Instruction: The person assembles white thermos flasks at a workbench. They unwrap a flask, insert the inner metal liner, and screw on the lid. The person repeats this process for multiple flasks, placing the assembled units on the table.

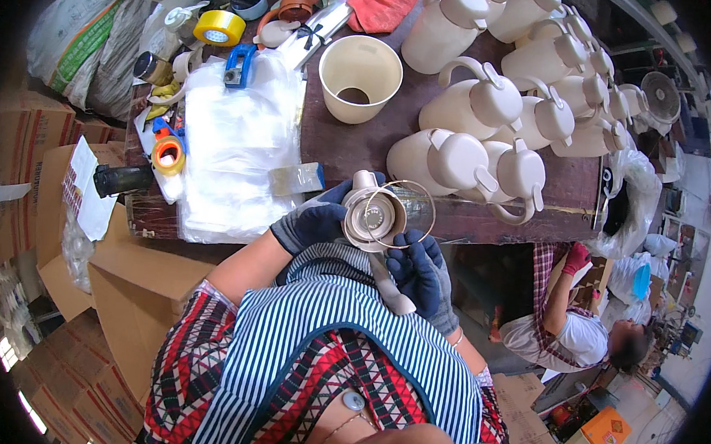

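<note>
In front of my striped apron, my left hand (316, 220), in a grey and dark blue glove, is closed on a beige jug top (360, 232). Its round inner side faces up. A pale curved handle (392, 288) reaches down from it toward my right hand. My right hand (425, 277), gloved alike, pinches a thin metal ring (434, 219) at its lower edge. The ring overlaps the right side of the jug top; whether they touch I cannot tell. Beyond them, an open cream bucket (362, 51) stands on the dark table (335, 152).
Several beige jugs (449, 158) crowd the table's right side. On the left lie clear plastic bags (237, 158), a blue tape dispenser (239, 66) and a yellow tape roll (219, 28). Cardboard boxes (141, 270) stand at left. Another person (560, 332) sits at right.
</note>
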A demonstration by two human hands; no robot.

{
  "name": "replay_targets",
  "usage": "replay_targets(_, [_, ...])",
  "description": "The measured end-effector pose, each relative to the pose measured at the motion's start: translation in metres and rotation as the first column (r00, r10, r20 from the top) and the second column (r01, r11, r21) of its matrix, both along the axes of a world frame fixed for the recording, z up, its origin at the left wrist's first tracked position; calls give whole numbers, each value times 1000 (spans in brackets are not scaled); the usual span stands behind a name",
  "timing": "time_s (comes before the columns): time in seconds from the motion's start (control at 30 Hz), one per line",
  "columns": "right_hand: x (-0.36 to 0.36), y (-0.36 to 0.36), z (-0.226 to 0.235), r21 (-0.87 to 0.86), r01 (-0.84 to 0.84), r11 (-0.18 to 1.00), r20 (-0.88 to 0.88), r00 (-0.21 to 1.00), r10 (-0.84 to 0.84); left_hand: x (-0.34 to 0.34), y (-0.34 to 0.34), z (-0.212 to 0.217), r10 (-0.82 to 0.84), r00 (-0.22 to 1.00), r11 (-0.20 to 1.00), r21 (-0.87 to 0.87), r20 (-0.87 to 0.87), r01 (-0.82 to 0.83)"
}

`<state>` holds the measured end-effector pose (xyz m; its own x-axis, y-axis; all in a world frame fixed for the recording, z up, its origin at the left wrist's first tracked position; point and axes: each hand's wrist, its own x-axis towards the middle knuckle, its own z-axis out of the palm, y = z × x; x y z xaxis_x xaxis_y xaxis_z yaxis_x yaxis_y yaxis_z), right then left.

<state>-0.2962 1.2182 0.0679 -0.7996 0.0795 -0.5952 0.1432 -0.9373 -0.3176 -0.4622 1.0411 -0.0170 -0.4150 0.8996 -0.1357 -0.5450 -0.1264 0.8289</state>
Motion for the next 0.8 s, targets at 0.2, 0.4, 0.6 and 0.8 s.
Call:
replay_targets(0.2, [3,-2,2,-28,48,998,5,999,-48,-2,4,-6,-55,998,998,5,28,55])
replay_targets(0.4, [8,-1,-3,-40,80,996,42,996,-78,-7,15,4,-59,996,998,-12,62,59])
replay_targets(0.6, [8,-3,-2,-39,127,991,116,986,-122,-9,15,8,-59,909,998,0,413,65])
replay_targets(0.8, [10,-2,-5,-24,109,994,100,989,-106,-12,14,-4,-160,895,986,104,415,128])
